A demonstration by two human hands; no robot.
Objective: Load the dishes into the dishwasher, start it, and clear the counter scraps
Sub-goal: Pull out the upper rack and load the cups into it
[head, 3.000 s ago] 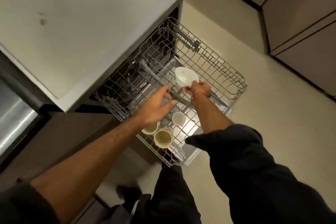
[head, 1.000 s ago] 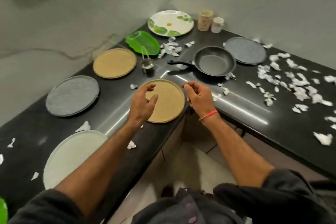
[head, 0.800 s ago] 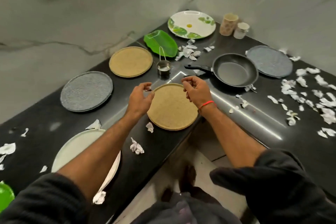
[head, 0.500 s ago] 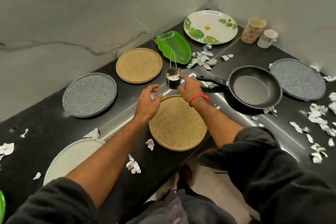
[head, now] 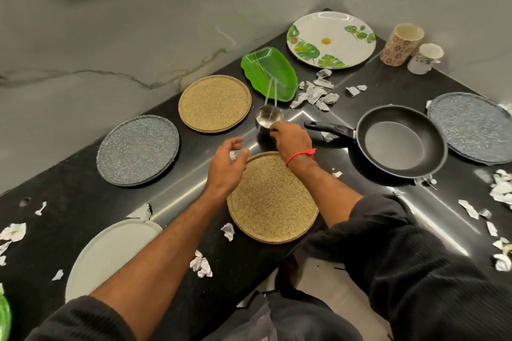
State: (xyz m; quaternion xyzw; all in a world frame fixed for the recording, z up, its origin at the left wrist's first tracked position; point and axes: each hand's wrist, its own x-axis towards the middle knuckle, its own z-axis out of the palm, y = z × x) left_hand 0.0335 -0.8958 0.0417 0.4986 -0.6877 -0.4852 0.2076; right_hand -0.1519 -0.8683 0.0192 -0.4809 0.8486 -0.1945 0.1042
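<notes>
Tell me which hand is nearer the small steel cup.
Right. The right hand touches the steel cup at its near rim; the left hand hovers apart, nearer the person, by the tan plate.

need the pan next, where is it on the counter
The pan sits right of the right hand, its handle pointing left toward the steel cup, grey plate just beyond.

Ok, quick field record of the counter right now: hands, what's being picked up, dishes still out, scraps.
right hand: fingers on the rim of the steel measuring cup
left hand: open, over the counter, holding nothing
nearest dish: tan plate under both wrists
other dishes: second tan plate, grey speckled plate, green leaf tray, frying pan, floral plate, two mugs
scraps: torn paper bits scattered on the black counter
</notes>
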